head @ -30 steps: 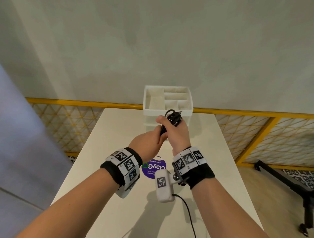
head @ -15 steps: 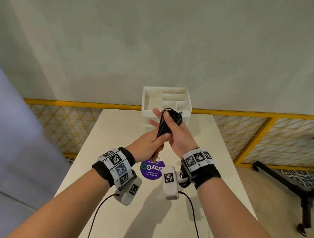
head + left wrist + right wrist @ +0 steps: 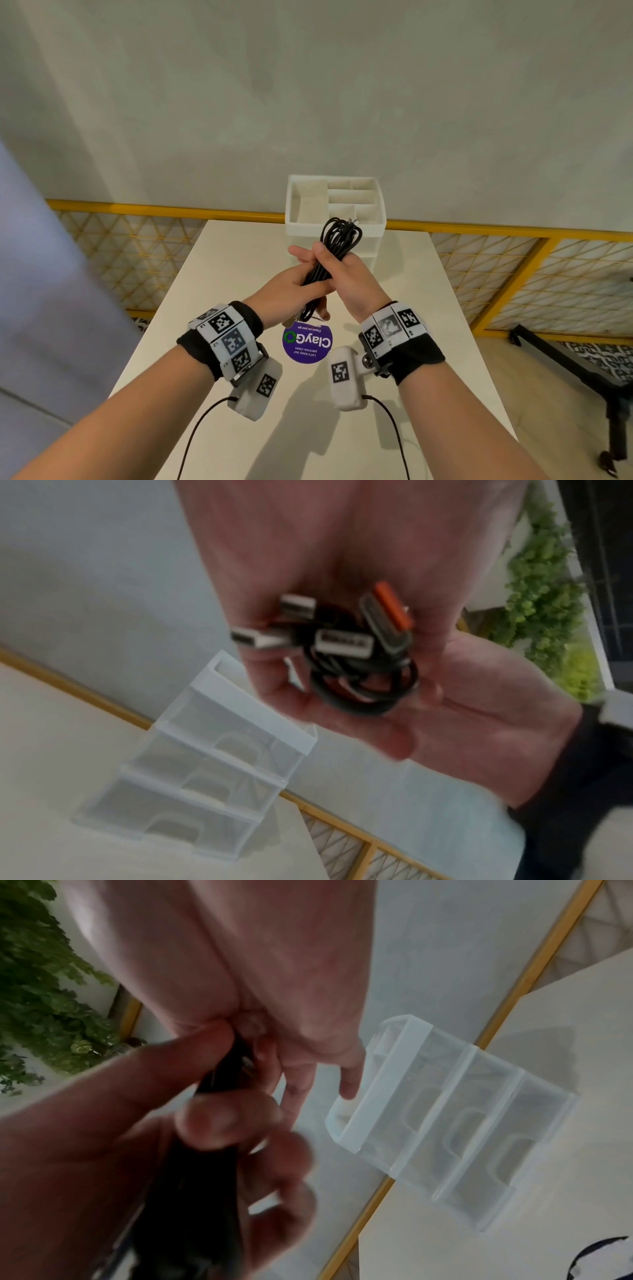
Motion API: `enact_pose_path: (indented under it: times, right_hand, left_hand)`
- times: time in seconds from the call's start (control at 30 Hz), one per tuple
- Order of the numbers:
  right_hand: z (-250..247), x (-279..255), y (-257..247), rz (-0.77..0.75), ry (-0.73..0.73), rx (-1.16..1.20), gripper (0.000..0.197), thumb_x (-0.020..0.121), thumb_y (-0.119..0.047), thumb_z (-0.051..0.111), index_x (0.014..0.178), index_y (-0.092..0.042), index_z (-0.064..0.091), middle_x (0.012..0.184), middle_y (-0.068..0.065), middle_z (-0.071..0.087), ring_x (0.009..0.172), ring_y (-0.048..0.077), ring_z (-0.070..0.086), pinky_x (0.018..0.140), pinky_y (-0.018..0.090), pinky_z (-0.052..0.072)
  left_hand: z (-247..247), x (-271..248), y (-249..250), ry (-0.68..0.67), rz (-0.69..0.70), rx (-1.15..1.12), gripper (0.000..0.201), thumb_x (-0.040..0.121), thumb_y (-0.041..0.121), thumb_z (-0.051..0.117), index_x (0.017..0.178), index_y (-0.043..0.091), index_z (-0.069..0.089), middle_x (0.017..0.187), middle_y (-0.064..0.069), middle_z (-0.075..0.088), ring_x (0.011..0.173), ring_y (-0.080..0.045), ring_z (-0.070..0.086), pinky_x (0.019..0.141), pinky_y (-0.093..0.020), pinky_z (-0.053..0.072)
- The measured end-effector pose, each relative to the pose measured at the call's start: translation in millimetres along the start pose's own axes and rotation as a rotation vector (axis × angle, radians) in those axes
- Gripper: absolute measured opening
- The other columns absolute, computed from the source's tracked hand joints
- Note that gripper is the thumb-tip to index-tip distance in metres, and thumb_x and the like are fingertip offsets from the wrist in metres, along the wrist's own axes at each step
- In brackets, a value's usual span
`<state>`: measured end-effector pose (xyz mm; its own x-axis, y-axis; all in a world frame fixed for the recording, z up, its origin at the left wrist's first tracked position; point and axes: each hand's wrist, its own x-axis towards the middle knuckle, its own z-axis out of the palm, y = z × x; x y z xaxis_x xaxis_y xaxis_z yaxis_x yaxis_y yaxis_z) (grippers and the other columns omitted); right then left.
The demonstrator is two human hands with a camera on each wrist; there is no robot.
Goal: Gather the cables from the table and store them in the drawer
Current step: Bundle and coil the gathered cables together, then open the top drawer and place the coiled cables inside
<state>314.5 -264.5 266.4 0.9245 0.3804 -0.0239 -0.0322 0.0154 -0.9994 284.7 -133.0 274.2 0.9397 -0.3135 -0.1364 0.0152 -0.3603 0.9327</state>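
Observation:
A bundle of black cables (image 3: 342, 236) stands upright in the air between both hands, in front of the white drawer unit (image 3: 294, 224). My right hand (image 3: 346, 277) grips the bundle's middle, fingers curled round it (image 3: 222, 1123). My left hand (image 3: 287, 291) holds the lower part, thumb laid across the cables and fingers stretched out. The bundle's lower ends carry several USB plugs (image 3: 342, 642), one of them orange, lying against the left palm. The drawer unit (image 3: 205, 764) has three shut translucent drawers and an open divided tray on top.
A round purple sticker (image 3: 307, 342) lies on the white table (image 3: 222, 274) below the hands. Behind the table run a yellow rail with mesh (image 3: 137, 212) and a grey wall. A black stand (image 3: 582, 370) is on the floor at right.
The bundle has been drawn out longer and now stands higher above my right fist. My left hand has turned palm-up under it, fingers stretched. Both wrists came slightly nearer.

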Motion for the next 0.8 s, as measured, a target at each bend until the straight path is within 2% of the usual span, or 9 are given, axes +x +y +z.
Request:
enact_pose_path:
  times: [0.07, 0.13, 0.23, 0.3, 0.37, 0.47, 0.6, 0.7, 0.8]
  right_hand:
    - [-1, 1, 0, -0.033, 0.032, 0.016, 0.04, 0.099, -0.039, 0.039, 0.108, -0.015, 0.07, 0.12, -0.003, 0.07, 0.116, 0.006, 0.059, 0.097, 0.021, 0.041]
    - [-2, 4, 1, -0.063, 0.107, 0.051, 0.036, 0.1, -0.038, 0.039, 0.094, -0.025, 0.073, 0.112, -0.002, 0.073, 0.114, 0.007, 0.06, 0.1, 0.023, 0.037]
    - [0, 9, 5, -0.055, 0.175, 0.325, 0.021, 0.1, -0.025, 0.043, 0.095, -0.013, 0.06, 0.078, 0.003, 0.067, 0.088, 0.022, 0.069, 0.097, 0.041, 0.048]
    - [2, 11, 8, -0.044, 0.185, 0.512, 0.015, 0.098, -0.02, 0.046, 0.096, -0.012, 0.058, 0.065, 0.001, 0.05, 0.071, 0.021, 0.061, 0.087, 0.041, 0.05]
    - [2, 13, 10, -0.024, 0.205, 0.633, 0.011, 0.096, -0.02, 0.053, 0.091, -0.012, 0.059, 0.057, -0.001, 0.041, 0.058, 0.016, 0.05, 0.08, 0.037, 0.05]
    - [0, 19, 15, 0.048, 0.26, 0.682, 0.013, 0.089, -0.023, 0.063, 0.08, -0.014, 0.059, 0.047, -0.004, 0.035, 0.048, 0.012, 0.042, 0.076, 0.033, 0.049]
    - [-9, 32, 28, 0.117, 0.353, 0.7, 0.028, 0.092, -0.036, 0.057, 0.09, -0.009, 0.066, 0.045, -0.004, 0.031, 0.047, 0.011, 0.039, 0.072, 0.032, 0.05]
    - [-20, 48, 36, 0.162, 0.45, 0.715, 0.034, 0.093, -0.04, 0.054, 0.087, -0.008, 0.063, 0.046, -0.003, 0.031, 0.045, 0.011, 0.038, 0.067, 0.031, 0.049]
    - [-30, 67, 51, 0.251, 0.548, 0.702, 0.027, 0.092, -0.034, 0.059, 0.088, -0.008, 0.063, 0.048, -0.002, 0.029, 0.041, 0.012, 0.037, 0.061, 0.029, 0.046]
  left_hand:
    - [-4, 0, -6, -0.008, -0.058, -0.138, 0.033, 0.092, 0.031, 0.054, 0.116, 0.009, 0.054, 0.076, -0.004, 0.069, 0.068, -0.02, 0.068, 0.071, -0.035, 0.05]
    - [-6, -2, -12, 0.022, -0.093, -0.27, 0.034, 0.092, 0.03, 0.054, 0.118, 0.007, 0.053, 0.089, -0.007, 0.067, 0.07, -0.018, 0.065, 0.069, -0.035, 0.056]
    - [-4, -1, -22, 0.109, -0.058, -0.362, 0.028, 0.094, 0.028, 0.05, 0.114, 0.01, 0.051, 0.103, -0.006, 0.06, 0.076, -0.013, 0.065, 0.063, -0.026, 0.057]
    - [-1, 3, -28, 0.161, -0.046, -0.409, 0.025, 0.094, 0.026, 0.05, 0.115, 0.012, 0.048, 0.11, -0.007, 0.058, 0.078, -0.014, 0.064, 0.064, -0.024, 0.056]
    - [2, 8, -35, 0.194, -0.039, -0.418, 0.03, 0.094, 0.021, 0.05, 0.12, 0.007, 0.043, 0.111, -0.01, 0.057, 0.078, -0.015, 0.063, 0.065, -0.023, 0.056]
    - [1, 19, -44, 0.223, 0.013, -0.27, 0.021, 0.093, 0.013, 0.052, 0.111, 0.008, 0.043, 0.103, -0.01, 0.059, 0.081, -0.017, 0.063, 0.066, -0.022, 0.056]
    - [0, 38, -54, 0.26, 0.057, -0.102, 0.019, 0.088, 0.013, 0.061, 0.091, 0.024, 0.046, 0.103, -0.013, 0.063, 0.083, -0.02, 0.063, 0.07, -0.027, 0.054]
    - [-5, 55, -56, 0.24, 0.026, 0.016, 0.016, 0.085, 0.025, 0.066, 0.094, 0.025, 0.053, 0.096, -0.001, 0.064, 0.074, -0.011, 0.062, 0.066, -0.022, 0.047]
    - [-21, 79, -60, 0.217, -0.005, 0.268, 0.034, 0.086, 0.047, 0.057, 0.108, 0.021, 0.058, 0.105, 0.006, 0.061, 0.095, -0.009, 0.061, 0.079, -0.024, 0.047]
